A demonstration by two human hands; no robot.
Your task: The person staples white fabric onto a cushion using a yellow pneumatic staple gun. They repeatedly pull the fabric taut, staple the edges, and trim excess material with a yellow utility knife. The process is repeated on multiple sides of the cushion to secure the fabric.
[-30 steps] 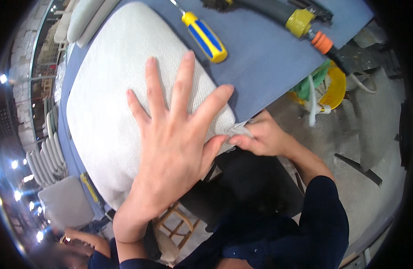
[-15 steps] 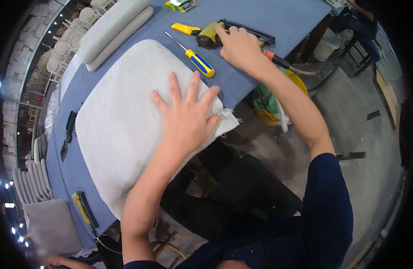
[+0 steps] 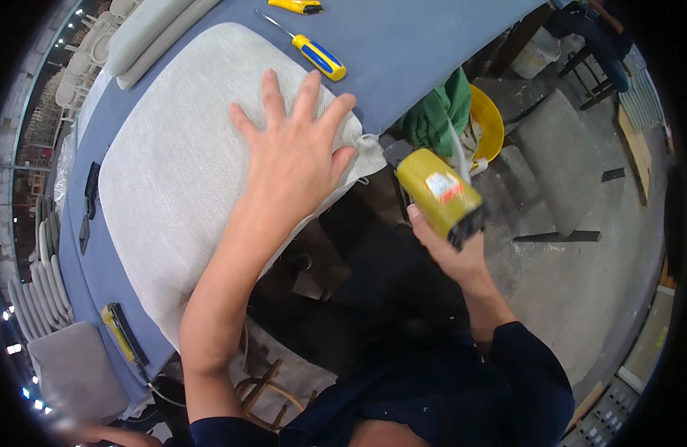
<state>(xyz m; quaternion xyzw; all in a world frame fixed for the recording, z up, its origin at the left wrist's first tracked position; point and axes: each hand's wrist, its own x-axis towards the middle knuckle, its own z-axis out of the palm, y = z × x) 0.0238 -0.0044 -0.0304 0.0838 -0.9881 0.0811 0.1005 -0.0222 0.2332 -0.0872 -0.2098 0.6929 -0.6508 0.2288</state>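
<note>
A seat cushion (image 3: pixel 179 149) covered in light grey woven fabric lies at the table's edge. My left hand (image 3: pixel 291 153) presses flat on its top, fingers spread. Loose, frayed fabric (image 3: pixel 367 158) hangs from the cushion's right corner. My right hand (image 3: pixel 459 253) grips a yellow and black staple gun (image 3: pixel 436 186), held past the table edge with its front close to that corner. Whether it touches the fabric I cannot tell. The hand's lower fingers are hidden behind the tool. Beyond the cushion lies a yellow and blue screwdriver (image 3: pixel 319 57).
The blue-covered table (image 3: pixel 403 45) also bears a yellow cutter knife (image 3: pixel 295 6), a second staple gun (image 3: pixel 123 331), black tools (image 3: pixel 88 205) and rolled grey fabric (image 3: pixel 153 37). A yellow bucket (image 3: pixel 492 123) with green cloth (image 3: pixel 440 112) stands below the right edge. Another person's arm (image 3: pixel 112 434) shows lower left.
My right hand has taken the staple gun off the far side of the table and brought it near, beside the cushion's right corner. My left hand stays spread on the cushion. The view has shifted.
</note>
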